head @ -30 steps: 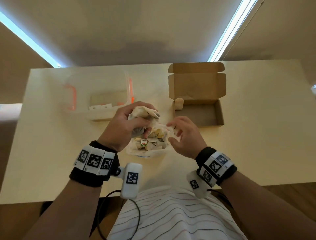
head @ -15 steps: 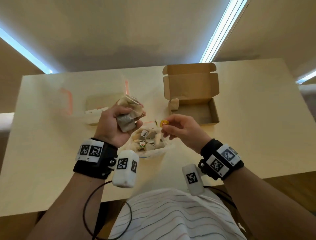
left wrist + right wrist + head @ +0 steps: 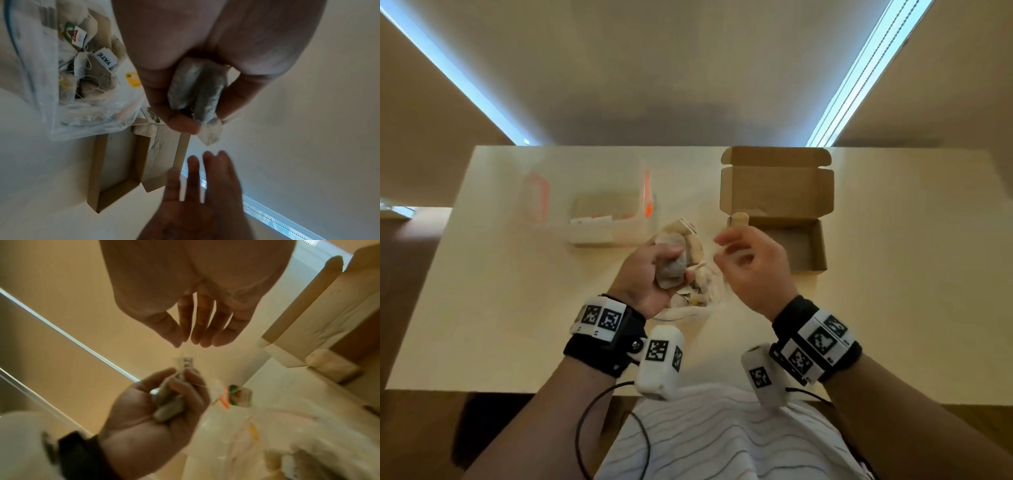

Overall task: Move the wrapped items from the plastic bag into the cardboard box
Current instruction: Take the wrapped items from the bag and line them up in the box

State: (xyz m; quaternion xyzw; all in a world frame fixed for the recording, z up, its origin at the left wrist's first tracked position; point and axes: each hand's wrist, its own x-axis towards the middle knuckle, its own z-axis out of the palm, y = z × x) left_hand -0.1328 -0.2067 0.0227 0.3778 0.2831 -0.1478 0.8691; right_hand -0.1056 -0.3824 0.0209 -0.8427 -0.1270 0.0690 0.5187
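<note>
My left hand (image 3: 674, 260) grips a bundle of paper-wrapped tea bags (image 3: 673, 270) just above the clear plastic bag (image 3: 688, 310), which lies in front of me with several more wrapped bags inside. In the left wrist view the bundle (image 3: 197, 94) sits between thumb and fingers, beside the bag (image 3: 41, 81). My right hand (image 3: 719, 246) hovers right of the bundle, fingers relaxed and holding nothing. In the right wrist view its fingertips (image 3: 191, 342) point at a tag sticking out of the left hand (image 3: 180, 374). The open cardboard box (image 3: 822, 246) stands to the right, lid back.
A clear plastic container with orange clips (image 3: 585, 212) stands at the back left of the pale table (image 3: 500, 291). The table's near edge runs just in front of my body. The box's raised lid (image 3: 308, 321) stands close to my right hand.
My left hand has lifted the bundle up off the bag. The right hand pinched a small yellow tag half a second ago; now it holds nothing and is beside the bundle.
</note>
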